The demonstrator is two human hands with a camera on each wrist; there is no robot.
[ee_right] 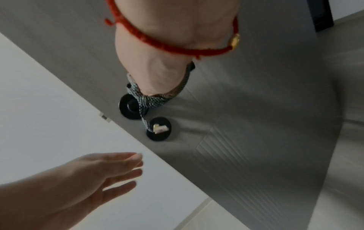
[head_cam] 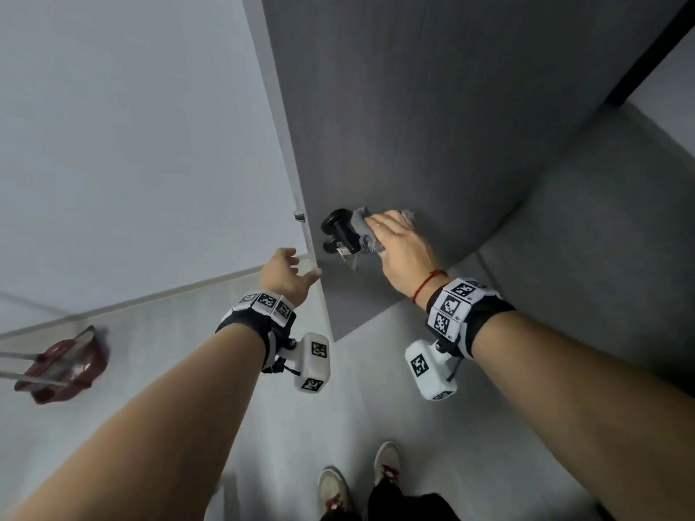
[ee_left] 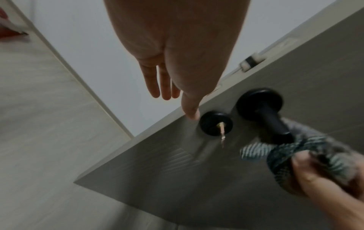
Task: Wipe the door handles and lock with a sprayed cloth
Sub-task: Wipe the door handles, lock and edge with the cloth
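We see a grey door (head_cam: 432,107), right hand (head_cam: 402,246) wrapping a cloth (ee_left: 307,152) round the black handle (ee_left: 273,124), its free end hidden, shaft jutting straight out from the door, left hand (head_cam: 286,274) spread, empty, thumb at the door's edge, lock (ee_left: 215,123) just below the handle, key (ee_left: 221,132) blurred.

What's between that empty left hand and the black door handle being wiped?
The round black lock with a small key in it. The left hand has its thumb by the door edge; the handle sits beyond the lock. The left wrist view shows it best.
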